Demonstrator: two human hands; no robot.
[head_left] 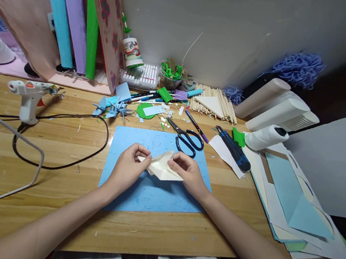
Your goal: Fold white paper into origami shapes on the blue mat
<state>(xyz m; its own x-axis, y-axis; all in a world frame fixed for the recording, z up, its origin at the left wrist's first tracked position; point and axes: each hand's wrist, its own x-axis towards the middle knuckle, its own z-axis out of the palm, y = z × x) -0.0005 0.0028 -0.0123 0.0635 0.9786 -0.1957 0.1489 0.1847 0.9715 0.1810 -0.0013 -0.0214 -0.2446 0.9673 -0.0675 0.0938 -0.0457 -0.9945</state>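
Observation:
A cream sheet of folded paper (162,169) is held between my two hands, a little above a blue mat (152,198). My left hand (132,162) pinches its left end between thumb and fingers. On the other side, my right hand (188,171) grips the right part, thumb on top. Creases and raised flaps show in the paper; the parts under my fingers are hidden. Black-handled scissors (187,139) lie across the mat's far edge, just beyond my right hand.
A white glue gun (30,99) with a looping black cord stands left. A blue utility knife (233,148) and stacked paper (297,199) lie right. Folded blue paper pieces (117,108), wooden sticks (209,102), a marker box (141,76) and scraps line the back.

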